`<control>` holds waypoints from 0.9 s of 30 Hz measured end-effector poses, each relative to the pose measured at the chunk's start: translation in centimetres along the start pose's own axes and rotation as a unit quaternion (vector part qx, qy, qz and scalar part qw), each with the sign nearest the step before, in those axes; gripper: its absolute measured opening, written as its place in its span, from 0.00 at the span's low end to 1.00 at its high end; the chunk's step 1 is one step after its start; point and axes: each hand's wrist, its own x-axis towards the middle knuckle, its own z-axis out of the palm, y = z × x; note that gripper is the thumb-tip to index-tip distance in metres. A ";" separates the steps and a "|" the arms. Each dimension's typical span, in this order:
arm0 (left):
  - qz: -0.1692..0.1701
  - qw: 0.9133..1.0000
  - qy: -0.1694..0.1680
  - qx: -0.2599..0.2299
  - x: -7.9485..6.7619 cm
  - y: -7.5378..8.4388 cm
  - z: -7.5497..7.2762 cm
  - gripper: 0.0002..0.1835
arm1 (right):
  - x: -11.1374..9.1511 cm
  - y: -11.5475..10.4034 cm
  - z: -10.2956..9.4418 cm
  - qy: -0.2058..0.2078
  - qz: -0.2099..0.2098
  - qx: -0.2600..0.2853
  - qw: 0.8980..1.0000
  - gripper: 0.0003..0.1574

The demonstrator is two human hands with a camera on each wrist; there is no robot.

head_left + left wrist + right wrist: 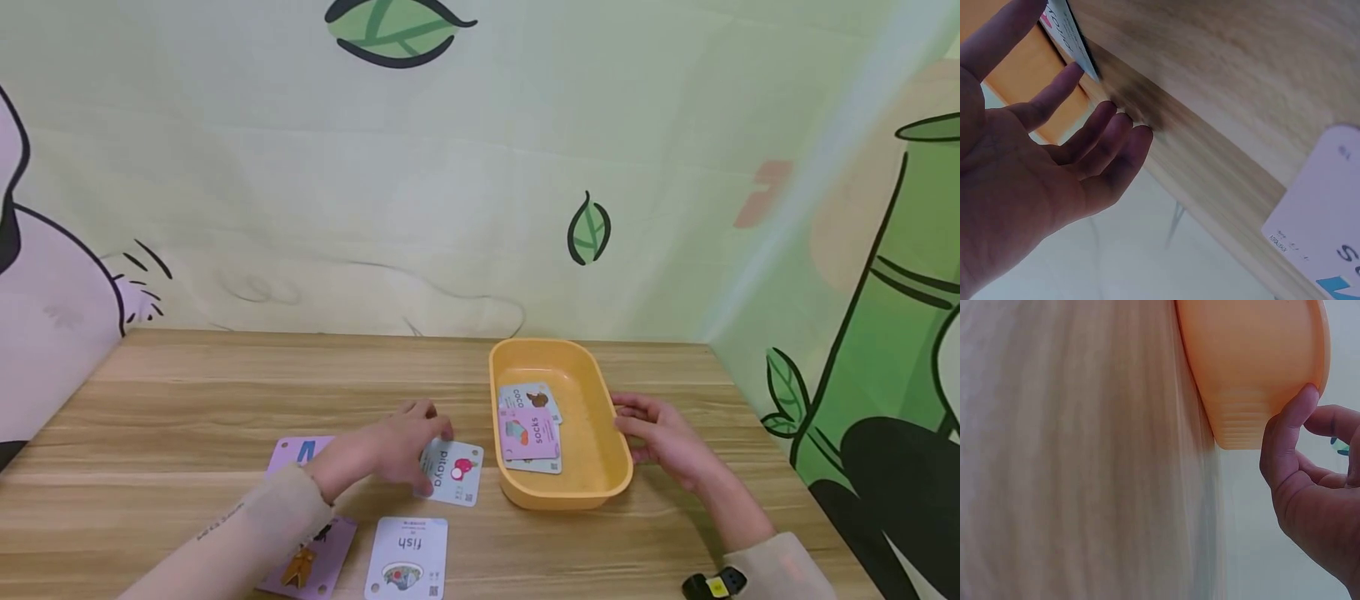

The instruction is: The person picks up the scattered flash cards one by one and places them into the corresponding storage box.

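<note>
My left hand point(408, 442) pinches the pitaya card point(459, 473) at its left side, thumb and forefinger at its edges. In the left wrist view the other fingers of this hand point(1041, 162) are bent and hold nothing. To the right stands a yellow-orange plastic box point(588, 400). Inside it lie a pink socks card point(530, 433), a coco card point(538, 398) and a card partly hidden below the socks card. My right hand point(663, 437) touches the box's right side from outside, fingers loosely bent. In the right wrist view the thumb point(1294, 415) rests near the rim.
A fish card point(407, 558) lies on the wooden table point(240, 392), nearer me than the pitaya card. Purple cards point(341, 542) lie partly hidden under my left forearm. A printed cloth wall point(480, 167) rises behind the table, and another stands at the right.
</note>
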 end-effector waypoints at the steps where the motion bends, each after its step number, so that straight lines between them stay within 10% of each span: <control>1: -0.001 1.000 0.001 -0.003 0.0 0.0 0.0 0.32 | 0.0 0.0 0.0 0.000 0.000 0.000 1.000 0.36; 27: 0.003 0.995 0.024 -0.093 0.3 -1.0 -0.2 0.30 | -0.1 0.1 0.1 0.001 -0.002 0.008 1.000 0.36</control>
